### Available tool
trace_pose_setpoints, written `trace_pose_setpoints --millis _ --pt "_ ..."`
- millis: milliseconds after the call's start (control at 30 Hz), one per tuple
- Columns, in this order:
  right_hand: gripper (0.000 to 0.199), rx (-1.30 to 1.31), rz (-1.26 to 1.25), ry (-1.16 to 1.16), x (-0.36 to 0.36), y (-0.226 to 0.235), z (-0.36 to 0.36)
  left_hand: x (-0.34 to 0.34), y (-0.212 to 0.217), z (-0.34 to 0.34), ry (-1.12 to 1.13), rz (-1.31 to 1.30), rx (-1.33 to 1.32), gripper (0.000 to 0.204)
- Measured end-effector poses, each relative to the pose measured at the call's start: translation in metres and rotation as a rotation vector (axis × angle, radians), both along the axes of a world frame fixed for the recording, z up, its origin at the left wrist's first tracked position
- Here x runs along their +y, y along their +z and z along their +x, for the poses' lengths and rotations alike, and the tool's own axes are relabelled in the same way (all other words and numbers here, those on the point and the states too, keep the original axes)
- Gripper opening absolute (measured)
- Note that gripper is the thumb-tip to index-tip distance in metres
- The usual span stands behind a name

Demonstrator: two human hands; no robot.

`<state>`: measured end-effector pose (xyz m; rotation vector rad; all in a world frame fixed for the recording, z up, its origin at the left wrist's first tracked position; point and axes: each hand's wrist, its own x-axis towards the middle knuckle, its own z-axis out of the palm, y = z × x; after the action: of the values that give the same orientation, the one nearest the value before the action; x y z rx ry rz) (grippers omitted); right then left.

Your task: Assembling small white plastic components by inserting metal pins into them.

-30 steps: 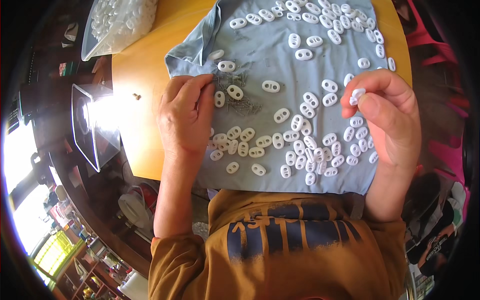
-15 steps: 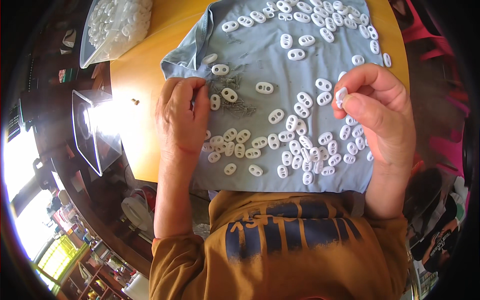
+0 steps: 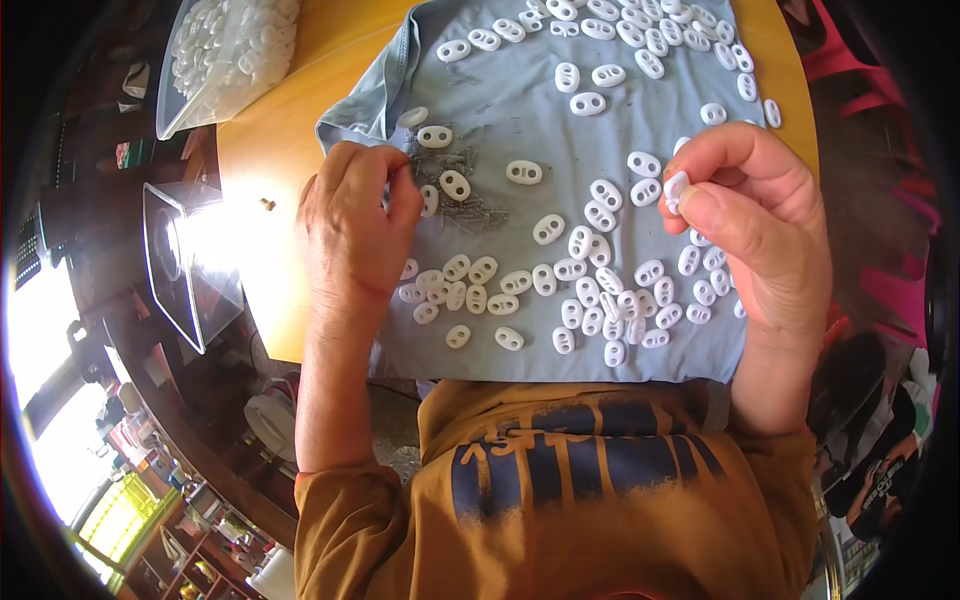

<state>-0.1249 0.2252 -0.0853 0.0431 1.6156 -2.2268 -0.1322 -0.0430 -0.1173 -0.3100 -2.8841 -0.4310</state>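
Pinching a small white piece (image 3: 675, 183) right of centre, seemingly for steadiness, the right hand (image 3: 765, 210) hovers; left of centre, the left hand (image 3: 352, 228) curls beside dark springs (image 3: 475, 213), its grip impossible to tell.

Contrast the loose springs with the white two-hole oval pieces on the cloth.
Colour: the springs are dark grey; the two-hole oval pieces are white.
Shape: the springs are thin and narrow; the oval pieces are broad and rounded.
Layout: the springs mostly bunch near the left hand; the oval pieces spread widely.
Shared: both lie loose on the grey-blue cloth.
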Motion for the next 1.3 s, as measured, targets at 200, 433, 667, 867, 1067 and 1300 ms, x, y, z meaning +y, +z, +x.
trace_pose_setpoints --millis 200,433,667,867,1067,1300 --pt "0.014 0.02 -0.01 -0.001 -0.002 0.001 0.001 0.002 0.011 0.005 0.107 0.163 -0.028 0.006" --pt "0.013 -0.006 0.082 0.003 -0.005 0.003 0.003 0.045 0.023 0.028 -0.042 0.866 -0.286 0.016" --pt "0.015 -0.01 0.031 -0.023 0.002 -0.001 0.006 0.083 0.03 0.02 -0.178 1.239 -0.518 0.018" --pt "0.014 -0.031 -0.095 0.034 -0.006 0.002 0.005 0.078 0.029 0.03 -0.047 1.58 -0.702 0.013" --pt "0.013 -0.023 -0.121 0.031 -0.002 0.003 0.006 0.088 0.018 0.031 -0.098 1.748 -0.776 0.014" --pt "0.012 -0.022 -0.138 0.046 -0.002 0.0 0.006 0.089 0.017 0.031 -0.057 1.782 -0.77 0.029"
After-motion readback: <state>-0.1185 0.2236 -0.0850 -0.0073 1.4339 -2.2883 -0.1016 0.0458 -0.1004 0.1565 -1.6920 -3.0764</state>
